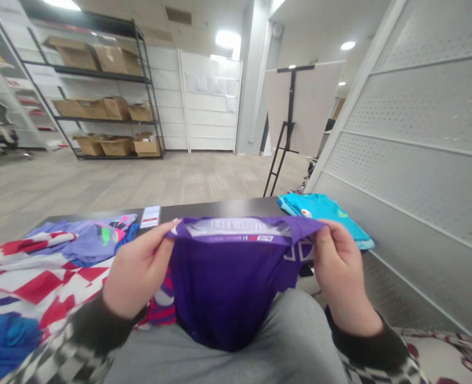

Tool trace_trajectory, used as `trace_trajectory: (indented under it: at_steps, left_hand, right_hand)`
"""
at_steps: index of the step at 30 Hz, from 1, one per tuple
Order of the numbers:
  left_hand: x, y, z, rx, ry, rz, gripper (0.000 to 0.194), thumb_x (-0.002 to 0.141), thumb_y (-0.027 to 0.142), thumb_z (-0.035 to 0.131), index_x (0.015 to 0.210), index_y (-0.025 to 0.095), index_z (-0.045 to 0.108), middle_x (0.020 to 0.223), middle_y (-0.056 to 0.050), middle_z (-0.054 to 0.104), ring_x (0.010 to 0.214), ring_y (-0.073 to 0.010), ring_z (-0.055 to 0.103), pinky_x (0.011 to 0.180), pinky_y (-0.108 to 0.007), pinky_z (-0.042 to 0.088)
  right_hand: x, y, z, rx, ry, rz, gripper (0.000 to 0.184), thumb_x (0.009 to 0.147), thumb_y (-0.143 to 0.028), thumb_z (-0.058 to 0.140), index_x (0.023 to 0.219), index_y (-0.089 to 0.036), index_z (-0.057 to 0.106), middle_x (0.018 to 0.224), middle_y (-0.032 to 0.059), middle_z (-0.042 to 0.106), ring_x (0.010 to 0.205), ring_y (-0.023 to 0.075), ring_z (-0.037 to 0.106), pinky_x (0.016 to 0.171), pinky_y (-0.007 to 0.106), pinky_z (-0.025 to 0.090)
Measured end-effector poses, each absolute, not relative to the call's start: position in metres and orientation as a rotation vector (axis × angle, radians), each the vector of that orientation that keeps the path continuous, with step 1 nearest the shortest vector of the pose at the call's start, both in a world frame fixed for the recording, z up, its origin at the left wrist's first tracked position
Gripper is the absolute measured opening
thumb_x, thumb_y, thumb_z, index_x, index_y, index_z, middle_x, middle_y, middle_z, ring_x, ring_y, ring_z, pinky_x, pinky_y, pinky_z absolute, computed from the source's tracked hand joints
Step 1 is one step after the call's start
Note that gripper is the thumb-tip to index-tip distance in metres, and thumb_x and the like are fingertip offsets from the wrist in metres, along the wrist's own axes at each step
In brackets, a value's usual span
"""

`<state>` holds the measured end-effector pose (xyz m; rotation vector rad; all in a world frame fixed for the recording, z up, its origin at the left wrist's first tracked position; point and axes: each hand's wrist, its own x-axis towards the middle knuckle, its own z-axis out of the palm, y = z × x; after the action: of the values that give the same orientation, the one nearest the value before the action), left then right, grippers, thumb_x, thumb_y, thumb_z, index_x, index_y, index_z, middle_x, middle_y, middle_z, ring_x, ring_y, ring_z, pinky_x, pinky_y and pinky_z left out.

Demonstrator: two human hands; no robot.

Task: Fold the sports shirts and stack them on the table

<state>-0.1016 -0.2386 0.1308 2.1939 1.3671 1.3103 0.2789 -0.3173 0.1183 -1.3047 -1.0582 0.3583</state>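
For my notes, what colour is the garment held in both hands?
The garment is mostly purple; head view shows it.

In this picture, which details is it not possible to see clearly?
All in the head view:
Purple garment: lettering inside its top band, blurred.
Phone: screen text, too small.
Red-and-white checked cloth: its leftmost part, cut off by the left edge.
Upper cardboard boxes: contents, hidden by their sides.

Pale lettering (239, 224) inside purple garment (231, 288) ran blurred past reading; red-and-white badge (306, 213) and illegible green mark (342, 213) sat on turquoise shirt (321, 226).
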Motion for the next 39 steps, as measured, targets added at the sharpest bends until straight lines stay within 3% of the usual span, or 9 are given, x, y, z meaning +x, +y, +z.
trace_trajectory:
  at_steps: [2,5,9,12,17,25,30,35,39]
  left_hand:
    - [-0.079,-0.185,0.143,2.386,1.375,1.301,0.052,0.111,0.047,0.046,0.141,0.019,0.078,0.141,-0.01,0.08,0.134,-0.0313,0.073,0.121,-0.044,0.054]
    - [-0.042,-0.109,0.133,2.502,1.506,0.937,0.055,0.112,0.037,0.04,0.154,0.015,0.069,0.151,-0.015,0.075,0.139,-0.0314,0.071,0.122,-0.042,0.051]
    - [-0.007,-0.061,0.082,2.543,1.576,0.337,0.084,0.104,0.039,0.056,0.177,0.007,0.032,0.165,-0.026,0.06,0.15,-0.039,0.062,0.125,-0.051,0.045]
    - [0.0,-0.059,0.039,2.506,1.495,0.26,0.074,0.107,0.046,0.05,0.173,0.012,0.043,0.169,-0.023,0.056,0.153,-0.0367,0.059,0.126,-0.049,0.045]
    - [-0.024,-0.059,-0.008,2.477,1.553,0.197,0.08,0.107,0.063,0.046,0.171,0.015,0.049,0.181,-0.02,0.038,0.17,-0.0433,0.033,0.136,-0.065,0.027]
    - [-0.055,-0.047,-0.011,2.407,1.6,0.172,0.078,0.104,0.063,0.051,0.17,0.022,0.053,0.182,-0.016,0.038,0.169,-0.0391,0.036,0.137,-0.064,0.027]
    - [-0.068,-0.046,0.005,2.347,1.771,0.0,0.069,0.106,0.049,0.047,0.17,0.023,0.052,0.181,-0.013,0.041,0.167,-0.0346,0.04,0.137,-0.066,0.024]
    - [-0.078,-0.055,0.018,2.402,1.911,0.114,0.056,0.101,0.029,0.049,0.154,0.019,0.067,0.171,-0.017,0.056,0.159,-0.0372,0.052,0.136,-0.072,0.021]
    - [-0.071,-0.071,0.024,2.54,1.599,0.411,0.047,0.096,0.018,0.051,0.136,0.019,0.077,0.15,-0.014,0.073,0.143,-0.0297,0.065,0.13,-0.049,0.041]
  right_hand:
    - [0.286,-0.266,0.138,-1.378,-1.149,-0.012,0.042,0.108,-0.061,0.055,0.117,-0.024,0.074,0.119,0.0136,0.08,0.118,0.0334,0.072,0.111,0.051,0.055]
    - [0.291,-0.192,0.139,-1.59,-1.416,0.037,0.046,0.11,-0.046,0.048,0.137,-0.017,0.07,0.136,0.0192,0.077,0.128,0.0335,0.071,0.117,0.048,0.052]
    - [0.293,-0.144,0.093,-1.933,-1.756,0.24,0.078,0.106,-0.03,0.052,0.175,-0.002,0.028,0.173,0.0286,0.048,0.159,0.0317,0.052,0.131,0.041,0.038]
    - [0.299,-0.143,0.054,-2.021,-1.919,0.281,0.072,0.11,-0.038,0.05,0.173,-0.003,0.038,0.175,0.0261,0.048,0.163,0.0329,0.047,0.136,0.042,0.031]
    - [0.323,-0.154,0.016,-2.185,-1.974,0.342,0.078,0.109,-0.063,0.053,0.172,-0.016,0.047,0.184,0.0185,0.035,0.172,0.0399,0.028,0.139,0.063,0.016]
    - [0.359,-0.136,-0.003,-2.094,-2.004,0.236,0.067,0.112,-0.055,0.048,0.168,-0.019,0.054,0.181,0.0138,0.042,0.171,0.0315,0.033,0.141,0.057,0.016]
    - [0.367,-0.119,-0.012,-2.077,-1.995,0.186,0.061,0.11,-0.049,0.052,0.164,-0.021,0.06,0.177,0.0127,0.049,0.169,0.0316,0.039,0.14,0.058,0.023]
    - [0.37,-0.116,-0.016,-2.07,-2.012,0.164,0.06,0.11,-0.049,0.051,0.163,-0.023,0.061,0.176,0.0114,0.05,0.169,0.0321,0.039,0.139,0.06,0.025]
    - [0.371,-0.114,-0.018,-2.073,-2.017,0.158,0.06,0.111,-0.049,0.05,0.164,-0.023,0.06,0.177,0.0109,0.05,0.168,0.0326,0.039,0.139,0.06,0.026]
